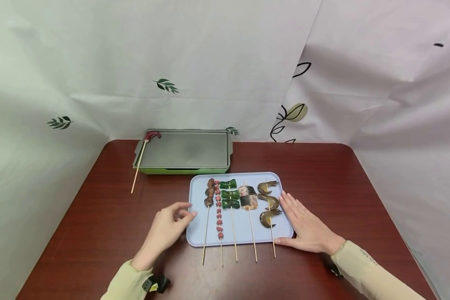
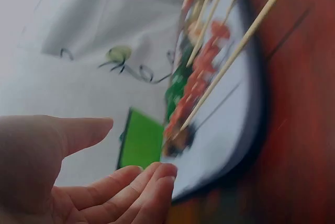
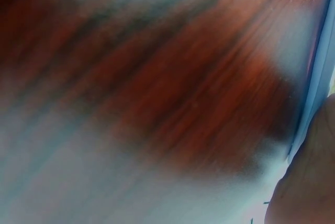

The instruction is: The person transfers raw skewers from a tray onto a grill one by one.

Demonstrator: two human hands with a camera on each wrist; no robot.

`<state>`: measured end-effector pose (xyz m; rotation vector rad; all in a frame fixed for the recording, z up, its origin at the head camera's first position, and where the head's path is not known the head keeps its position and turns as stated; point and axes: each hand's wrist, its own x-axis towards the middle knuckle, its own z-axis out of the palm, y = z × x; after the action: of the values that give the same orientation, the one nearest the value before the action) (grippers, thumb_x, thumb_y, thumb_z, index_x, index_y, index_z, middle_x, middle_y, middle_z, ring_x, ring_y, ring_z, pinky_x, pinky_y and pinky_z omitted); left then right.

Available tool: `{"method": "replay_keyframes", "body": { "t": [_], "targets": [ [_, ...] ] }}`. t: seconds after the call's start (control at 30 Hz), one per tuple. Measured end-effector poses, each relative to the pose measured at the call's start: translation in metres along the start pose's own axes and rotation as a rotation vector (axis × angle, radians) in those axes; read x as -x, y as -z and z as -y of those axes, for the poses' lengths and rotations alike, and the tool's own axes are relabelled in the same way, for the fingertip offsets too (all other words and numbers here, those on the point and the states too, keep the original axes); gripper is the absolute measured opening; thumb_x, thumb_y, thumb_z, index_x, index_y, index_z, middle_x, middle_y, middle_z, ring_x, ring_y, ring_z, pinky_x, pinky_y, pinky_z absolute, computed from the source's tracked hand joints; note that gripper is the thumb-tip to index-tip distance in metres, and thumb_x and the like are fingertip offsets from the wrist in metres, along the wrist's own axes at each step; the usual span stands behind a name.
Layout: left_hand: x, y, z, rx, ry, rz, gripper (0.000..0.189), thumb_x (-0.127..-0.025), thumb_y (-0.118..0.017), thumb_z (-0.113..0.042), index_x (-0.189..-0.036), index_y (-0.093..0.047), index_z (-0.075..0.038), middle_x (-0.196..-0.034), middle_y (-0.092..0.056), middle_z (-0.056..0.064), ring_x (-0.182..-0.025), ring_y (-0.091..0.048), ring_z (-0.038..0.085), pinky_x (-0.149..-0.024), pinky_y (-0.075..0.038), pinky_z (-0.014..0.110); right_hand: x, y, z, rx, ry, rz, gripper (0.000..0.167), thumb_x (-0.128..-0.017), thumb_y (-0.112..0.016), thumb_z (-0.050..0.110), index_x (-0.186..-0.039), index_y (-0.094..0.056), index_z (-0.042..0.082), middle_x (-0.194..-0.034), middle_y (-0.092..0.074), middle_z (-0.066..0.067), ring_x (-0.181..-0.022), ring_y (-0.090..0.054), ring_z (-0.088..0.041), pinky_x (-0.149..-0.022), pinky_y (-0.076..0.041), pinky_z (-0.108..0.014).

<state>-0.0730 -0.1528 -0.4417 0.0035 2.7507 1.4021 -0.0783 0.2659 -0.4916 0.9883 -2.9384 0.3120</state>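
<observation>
One skewer (image 1: 140,160) already lies over the left edge of the griddle (image 1: 195,148) by the far edge of the worktop (image 1: 322,175); five skewers (image 1: 230,203) remain on the tray (image 1: 196,235), left hand (image 1: 168,224) loosely spread, grip empty, at its left edge, right hand (image 1: 310,227) straight-fingered at its right.

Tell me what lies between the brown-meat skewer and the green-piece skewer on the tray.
In the head view, one skewer of small red pieces lies between the brown-meat skewer and the green-piece skewer.
</observation>
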Motion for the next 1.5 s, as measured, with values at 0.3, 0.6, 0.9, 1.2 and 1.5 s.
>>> {"method": "replay_keyframes", "body": {
  "t": [0.3,0.6,0.9,1.2,1.5],
  "targets": [
    [0.019,-0.03,-0.003,0.027,0.019,0.112,0.044,-0.087,-0.082,-0.022,-0.123,-0.071,-0.002,-0.082,-0.074,-0.005,-0.063,-0.065,0.006,-0.058,-0.05,0.025,0.001,-0.001,0.0,-0.006,-0.011,0.001,0.117,-0.086,-0.06,0.076,-0.16,-0.019,-0.004,-0.166,-0.017,-0.02,-0.152,-0.017,-0.035,-0.122,-0.02,-0.046],
    [0.019,-0.034,-0.001,-0.001,-0.031,0.158,0.051,-0.075,-0.084,0.0,-0.123,-0.068,0.003,-0.071,-0.068,-0.007,-0.059,-0.062,0.007,-0.061,-0.051,0.027,-0.002,-0.003,-0.002,-0.003,0.011,-0.017,0.117,-0.086,-0.061,0.076,-0.159,-0.02,-0.005,-0.165,-0.018,-0.021,-0.151,-0.019,-0.037,-0.122,-0.022,-0.048],
    [0.017,-0.031,0.003,0.035,-0.035,0.21,0.045,-0.077,-0.079,0.003,-0.12,-0.069,0.005,-0.072,-0.066,-0.006,-0.06,-0.061,0.009,-0.057,-0.05,0.026,-0.001,-0.003,-0.001,-0.001,0.012,-0.02,0.117,-0.086,-0.061,0.076,-0.159,-0.02,-0.006,-0.165,-0.018,-0.022,-0.151,-0.02,-0.038,-0.121,-0.023,-0.048],
    [0.018,-0.03,0.004,0.173,0.022,0.214,0.042,-0.081,-0.074,0.009,-0.123,-0.066,0.009,-0.074,-0.066,0.001,-0.055,-0.065,0.017,-0.051,-0.057,0.028,-0.001,-0.002,0.0,0.013,0.014,-0.025,0.117,-0.085,-0.061,0.076,-0.157,-0.022,-0.008,-0.164,-0.021,-0.023,-0.15,-0.021,-0.038,-0.12,-0.026,-0.051],
    [0.02,-0.025,0.002,0.238,0.018,0.166,0.044,-0.08,-0.069,0.015,-0.122,-0.068,0.005,-0.077,-0.067,0.005,-0.056,-0.064,0.019,-0.051,-0.059,0.029,-0.001,-0.002,0.0,0.012,0.019,-0.028,0.117,-0.085,-0.062,0.075,-0.157,-0.022,-0.008,-0.164,-0.021,-0.023,-0.15,-0.021,-0.038,-0.12,-0.025,-0.05]
  ]
}}
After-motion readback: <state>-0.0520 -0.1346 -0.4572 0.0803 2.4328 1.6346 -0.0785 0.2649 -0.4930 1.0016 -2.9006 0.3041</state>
